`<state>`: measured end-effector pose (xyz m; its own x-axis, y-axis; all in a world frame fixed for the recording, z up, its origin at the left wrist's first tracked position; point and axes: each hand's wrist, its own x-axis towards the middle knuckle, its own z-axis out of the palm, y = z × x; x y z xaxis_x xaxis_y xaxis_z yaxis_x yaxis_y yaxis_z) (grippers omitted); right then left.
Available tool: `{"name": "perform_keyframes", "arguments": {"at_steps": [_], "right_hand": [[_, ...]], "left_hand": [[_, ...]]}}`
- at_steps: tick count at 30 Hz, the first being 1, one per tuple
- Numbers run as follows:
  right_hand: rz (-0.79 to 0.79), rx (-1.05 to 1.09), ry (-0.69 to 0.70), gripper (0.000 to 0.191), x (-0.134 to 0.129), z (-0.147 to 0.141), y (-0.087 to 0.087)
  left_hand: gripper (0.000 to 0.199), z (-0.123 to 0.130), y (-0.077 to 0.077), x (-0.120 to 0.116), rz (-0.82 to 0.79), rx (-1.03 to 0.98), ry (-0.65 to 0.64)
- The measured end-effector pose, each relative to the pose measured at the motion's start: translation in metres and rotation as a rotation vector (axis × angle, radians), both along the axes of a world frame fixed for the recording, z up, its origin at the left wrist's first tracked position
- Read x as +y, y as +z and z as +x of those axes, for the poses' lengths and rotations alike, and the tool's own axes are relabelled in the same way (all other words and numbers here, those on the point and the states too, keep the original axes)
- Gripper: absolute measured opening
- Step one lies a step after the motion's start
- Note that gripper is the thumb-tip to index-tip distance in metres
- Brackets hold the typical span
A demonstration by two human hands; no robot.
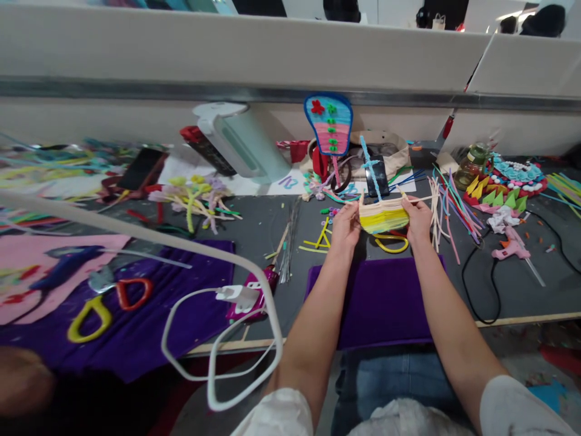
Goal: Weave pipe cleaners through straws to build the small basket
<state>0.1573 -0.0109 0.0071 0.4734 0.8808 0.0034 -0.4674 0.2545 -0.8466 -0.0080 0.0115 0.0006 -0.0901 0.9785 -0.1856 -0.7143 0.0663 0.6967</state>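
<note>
My left hand [345, 226] and my right hand [418, 219] grip the two sides of a pipe-cleaner panel [384, 219], raised over the table. Its rows run cream at the top, yellow in the middle and bluish green at the rounded bottom. Cream ends stick out beside my right hand. Behind the panel stands a light blue fuzzy cross [372, 165]; I cannot tell whether they are joined. Beneath it shows a yellow scissor handle [392, 244]. Bent yellow pipe cleaners [323, 235] lie left of my left hand. A purple cloth [384, 309] lies below my wrists.
A finished-looking pipe-cleaner fan [330, 126] stands at the back. To the right lie loose pipe cleaners [456, 203] and a pink glue gun [512, 245] with a black cord. At left, a white cable [218, 245] hangs in front of scissors [93, 318] and a power strip [254, 297].
</note>
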Motion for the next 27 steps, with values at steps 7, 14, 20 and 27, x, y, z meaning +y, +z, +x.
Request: {"name": "perform_keyframes", "arguments": {"at_steps": [7,14,20,27], "right_hand": [[-0.001,-0.032,-0.011,0.032,-0.003,0.0,0.004],[-0.009,0.037,0.088,0.022,0.0,0.006,0.004],[0.022,0.079,0.112,0.024,0.0,0.006,0.0],[-0.028,0.126,0.057,0.023,0.002,0.006,-0.002]], "left_hand": [[0.026,0.002,-0.005,0.0,-0.027,0.073,-0.048],[0.022,-0.002,-0.013,0.006,-0.105,0.036,-0.104],[0.02,0.001,-0.01,0.003,-0.072,0.052,-0.002],[0.026,0.004,-0.005,-0.001,-0.017,0.038,0.02]]}}
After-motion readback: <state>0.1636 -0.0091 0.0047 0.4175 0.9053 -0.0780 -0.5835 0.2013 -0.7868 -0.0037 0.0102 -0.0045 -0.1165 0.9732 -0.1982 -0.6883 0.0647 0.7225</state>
